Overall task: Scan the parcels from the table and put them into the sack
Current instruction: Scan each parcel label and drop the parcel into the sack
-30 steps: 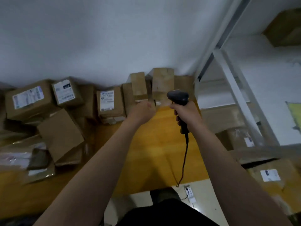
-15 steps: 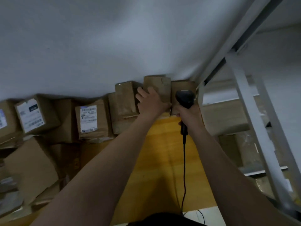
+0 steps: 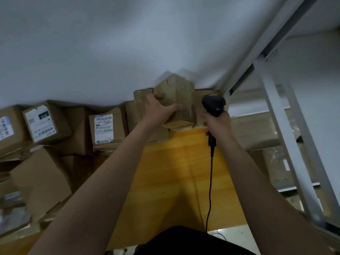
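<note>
Wall-side parcel (image 3: 182, 96) now tilted out of its row on the desk (image 3: 174, 172), left hand (image 3: 160, 111) curled round it; right hand (image 3: 218, 124) grips scanner (image 3: 213, 104) just beside; scan likely next

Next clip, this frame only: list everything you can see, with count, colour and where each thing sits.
tilted parcel: one, brown, raised on one edge at the table's far end
labelled parcels: three with white labels showing, brown, in a row along the wall on the left
plain parcels: several, count unclear, brown, piled at near left
scanner: one, black, right of the tilted parcel
cable: one, black, hanging from the scanner over the table
table: one, yellow wood, centre
shelf frame: one, white, on the right
sack: none in view
left hand: grips the tilted parcel
right hand: holds the scanner
</note>
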